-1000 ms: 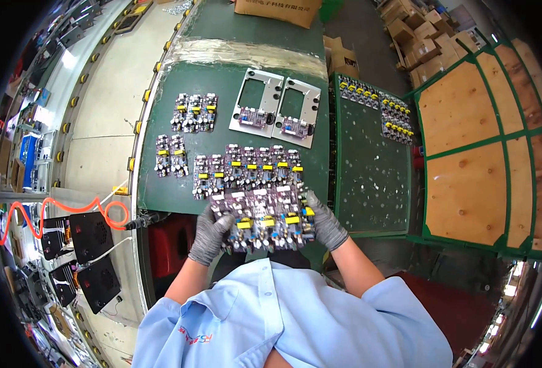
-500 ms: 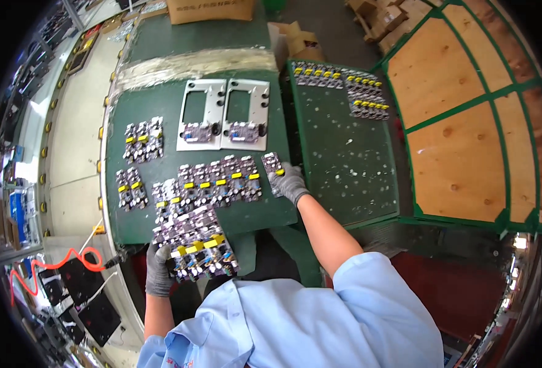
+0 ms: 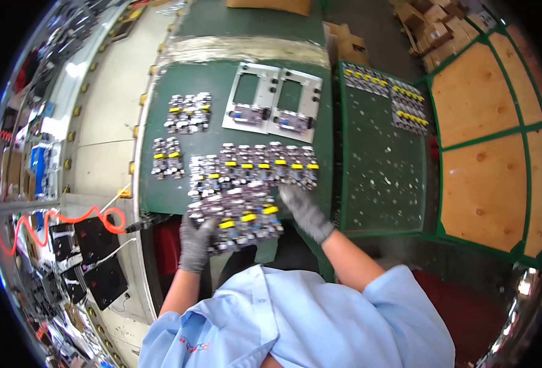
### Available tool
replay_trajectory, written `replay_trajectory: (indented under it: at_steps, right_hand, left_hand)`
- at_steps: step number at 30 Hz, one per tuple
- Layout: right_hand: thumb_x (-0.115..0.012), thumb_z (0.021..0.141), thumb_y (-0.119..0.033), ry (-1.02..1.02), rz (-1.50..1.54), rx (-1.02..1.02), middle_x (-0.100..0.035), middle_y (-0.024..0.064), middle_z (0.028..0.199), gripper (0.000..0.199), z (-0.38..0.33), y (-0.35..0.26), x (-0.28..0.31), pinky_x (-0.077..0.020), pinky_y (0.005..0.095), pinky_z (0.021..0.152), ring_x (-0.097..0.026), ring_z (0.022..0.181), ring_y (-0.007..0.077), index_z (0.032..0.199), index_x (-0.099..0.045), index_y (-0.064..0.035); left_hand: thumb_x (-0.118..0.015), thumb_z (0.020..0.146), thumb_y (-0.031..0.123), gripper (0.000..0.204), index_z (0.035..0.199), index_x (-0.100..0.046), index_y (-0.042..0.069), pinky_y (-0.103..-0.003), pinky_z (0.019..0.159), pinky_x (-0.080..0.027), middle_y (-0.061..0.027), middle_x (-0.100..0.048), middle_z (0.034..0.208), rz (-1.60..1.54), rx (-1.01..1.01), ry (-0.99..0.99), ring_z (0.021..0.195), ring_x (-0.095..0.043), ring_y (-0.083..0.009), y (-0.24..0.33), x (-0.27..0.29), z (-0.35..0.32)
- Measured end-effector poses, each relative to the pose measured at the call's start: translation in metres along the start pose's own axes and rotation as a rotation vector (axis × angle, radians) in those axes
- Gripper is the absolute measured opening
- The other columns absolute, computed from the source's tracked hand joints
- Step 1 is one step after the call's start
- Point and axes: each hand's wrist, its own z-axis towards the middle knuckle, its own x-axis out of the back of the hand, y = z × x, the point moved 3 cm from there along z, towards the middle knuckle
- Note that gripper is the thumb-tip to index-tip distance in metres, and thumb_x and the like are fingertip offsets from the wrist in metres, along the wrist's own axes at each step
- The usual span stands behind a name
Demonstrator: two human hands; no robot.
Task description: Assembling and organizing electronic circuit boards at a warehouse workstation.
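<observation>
A panel of joined circuit boards (image 3: 246, 231) with yellow parts is held tilted at the near table edge. My left hand (image 3: 195, 245), in a grey glove, grips its left side with the thumb on top. My right hand (image 3: 306, 213), also gloved, is just off the panel's right side, fingers stretched toward it and slightly blurred; I see nothing in them. Beyond both hands lies a row of circuit boards (image 3: 263, 164) on the green table, partly covered by the panel.
Two pale metal frames (image 3: 244, 93), each with a board on it, lie farther back. Small board groups (image 3: 189, 113) sit on the left. A lower green table (image 3: 378, 178) on the right bears more boards (image 3: 409, 104). Wooden panels (image 3: 479, 159) stand beyond it.
My right hand has let go of a circuit board, now at the row's right end, and moved left toward the held panel. The view has shifted, moving the scene rightward.
</observation>
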Motion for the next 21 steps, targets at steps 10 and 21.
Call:
replay_trajectory:
  at_steps: [10,21]
  right_hand:
    - [-0.059,0.092,-0.065,-0.044,0.971,-0.612,-0.067,0.0058,0.117,0.068,-0.055,-0.010,-0.067,-0.0561,0.0368,0.091,-0.065,0.104,0.0177,0.129,-0.059,-0.0081]
    - [-0.062,0.085,-0.071,-0.159,1.114,-0.773,-0.065,0.0031,0.078,0.065,-0.060,0.053,0.078,-0.0546,0.0320,0.052,-0.064,0.060,0.0178,0.111,-0.064,-0.0110]
  left_hand:
    - [-0.077,0.077,0.032,0.066,0.130,-0.054,0.000,-0.038,0.089,-0.058,-0.0111,-0.066,0.117,-0.429,0.345,-0.389,0.103,-0.067,-0.0219,-0.015,-0.036,-0.028]
    - [-0.067,0.086,0.021,0.046,0.125,-0.056,0.000,-0.036,0.082,-0.058,-0.0101,-0.067,0.110,-0.338,0.278,-0.462,0.093,-0.068,-0.0202,0.021,0.005,0.000]
